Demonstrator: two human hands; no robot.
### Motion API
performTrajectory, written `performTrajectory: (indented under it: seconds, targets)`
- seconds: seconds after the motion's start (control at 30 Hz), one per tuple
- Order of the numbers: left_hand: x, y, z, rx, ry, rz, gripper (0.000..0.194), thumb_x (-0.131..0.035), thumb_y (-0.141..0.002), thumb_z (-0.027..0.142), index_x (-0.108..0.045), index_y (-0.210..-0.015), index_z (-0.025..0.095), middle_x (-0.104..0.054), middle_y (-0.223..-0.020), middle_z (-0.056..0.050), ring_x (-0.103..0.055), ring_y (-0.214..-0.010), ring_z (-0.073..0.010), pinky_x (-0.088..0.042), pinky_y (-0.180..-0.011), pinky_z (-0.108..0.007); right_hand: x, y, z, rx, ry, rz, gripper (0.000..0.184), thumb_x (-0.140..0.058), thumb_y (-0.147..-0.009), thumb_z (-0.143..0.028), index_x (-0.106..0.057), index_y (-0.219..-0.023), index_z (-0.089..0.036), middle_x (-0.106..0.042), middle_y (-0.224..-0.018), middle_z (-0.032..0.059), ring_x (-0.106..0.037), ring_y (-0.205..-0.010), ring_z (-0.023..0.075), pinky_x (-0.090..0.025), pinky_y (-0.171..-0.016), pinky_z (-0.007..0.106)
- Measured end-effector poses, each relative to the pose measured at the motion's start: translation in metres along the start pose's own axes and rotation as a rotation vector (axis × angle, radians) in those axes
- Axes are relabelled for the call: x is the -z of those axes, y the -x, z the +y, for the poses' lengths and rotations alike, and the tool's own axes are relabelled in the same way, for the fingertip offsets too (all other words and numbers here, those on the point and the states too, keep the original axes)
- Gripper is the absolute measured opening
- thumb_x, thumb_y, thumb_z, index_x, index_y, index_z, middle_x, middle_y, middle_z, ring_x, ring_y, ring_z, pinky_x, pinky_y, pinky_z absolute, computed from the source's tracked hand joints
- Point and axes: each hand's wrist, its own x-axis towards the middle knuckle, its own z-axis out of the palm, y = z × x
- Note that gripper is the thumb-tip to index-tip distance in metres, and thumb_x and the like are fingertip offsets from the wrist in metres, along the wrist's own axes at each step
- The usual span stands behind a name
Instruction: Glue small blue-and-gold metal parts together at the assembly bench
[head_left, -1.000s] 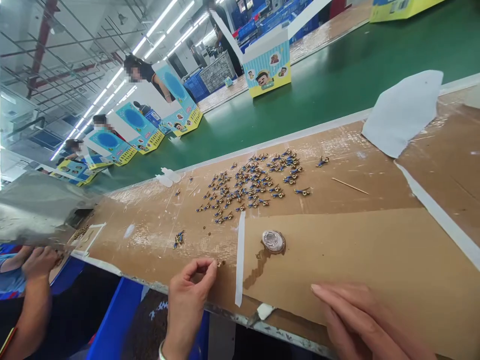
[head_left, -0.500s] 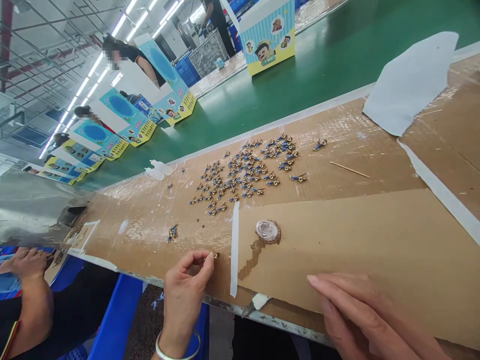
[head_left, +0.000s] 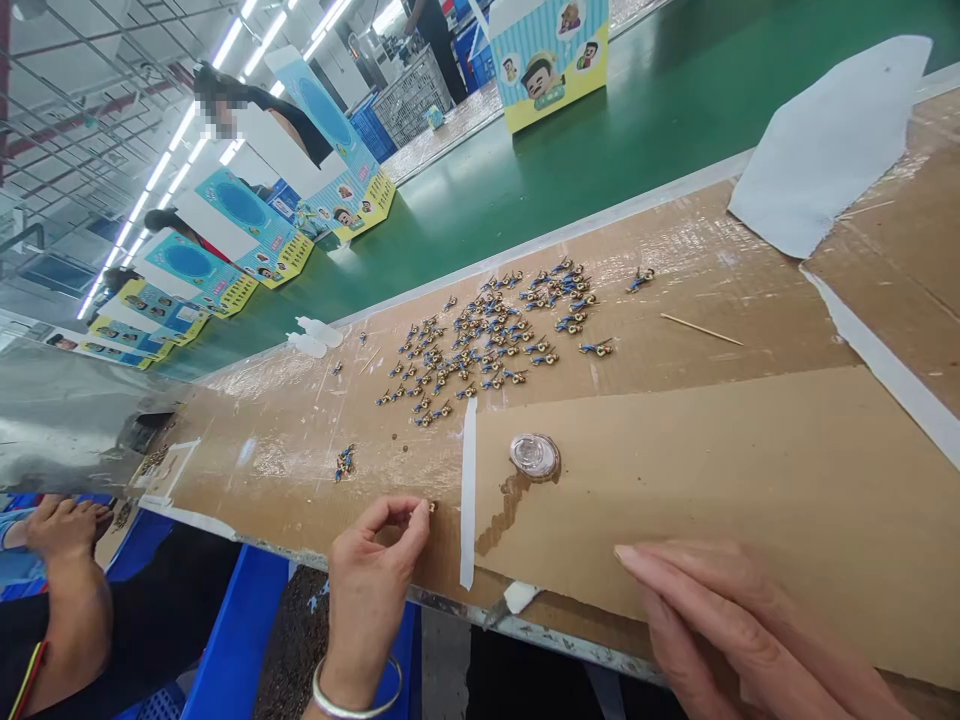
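Observation:
My left hand (head_left: 375, 575), a bangle on its wrist, hovers at the table's near edge. Its thumb and index finger pinch a tiny dark and gold piece (head_left: 433, 507), mostly hidden by the fingertips. On the right, over the cardboard sheet (head_left: 750, 450), my right hand (head_left: 739, 625) has its long fingers pressed together at the tips; whatever they may hold is hidden. Between and beyond the hands sits a round, whitish, wet-looking disc (head_left: 535, 456) with a brown stain beside it. Many small blue and gold figures (head_left: 487, 335) lie spread farther back.
A small clump of figures (head_left: 344, 463) lies left of the main group. Behind are white bottles (head_left: 315, 336), a thin wooden stick (head_left: 701, 328), a white sheet (head_left: 825, 150) and a green belt (head_left: 675, 110) carrying printed boxes (head_left: 555, 70). A co-worker's hands (head_left: 64, 525) are at far left.
The view has shifted slightly. Both hands keep nearly the same place and pose, and the figures on the table lie as before.

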Motion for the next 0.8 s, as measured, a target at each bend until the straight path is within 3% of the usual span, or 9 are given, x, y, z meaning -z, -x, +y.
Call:
performTrajectory:
  seconds: [0.17, 0.8]
  targets:
    - [-0.0009, -0.0008, -0.0007, -0.021, -0.005, 0.004, 0.025, -0.065, -0.071, 0.044, -0.066, -0.069, 0.019, -0.062, -0.066, 0.001, -0.052, -0.061, -0.0126, -0.04, -0.058, -0.021, -0.0054, -0.0011, -0.004, -0.074, -0.012, 0.035, 0.02, -0.05, -0.088, -0.014, -0.06, -0.104, -0.015, -0.064, -0.091, 0.0032, -0.06, -0.086, 0.0099, -0.041, -0.093, 0.022]
    - [0.001, -0.0023, 0.0015, -0.047, -0.071, -0.011, 0.024, -0.063, -0.073, 0.043, -0.067, -0.069, 0.019, -0.065, -0.07, 0.001, -0.055, -0.064, -0.0137, -0.041, -0.059, -0.021, -0.0051, 0.0013, -0.0048, -0.062, -0.032, 0.026, 0.019, -0.05, -0.088, -0.015, -0.06, -0.104, -0.015, -0.064, -0.091, 0.0031, -0.061, -0.086, 0.0103, -0.041, -0.095, 0.022]
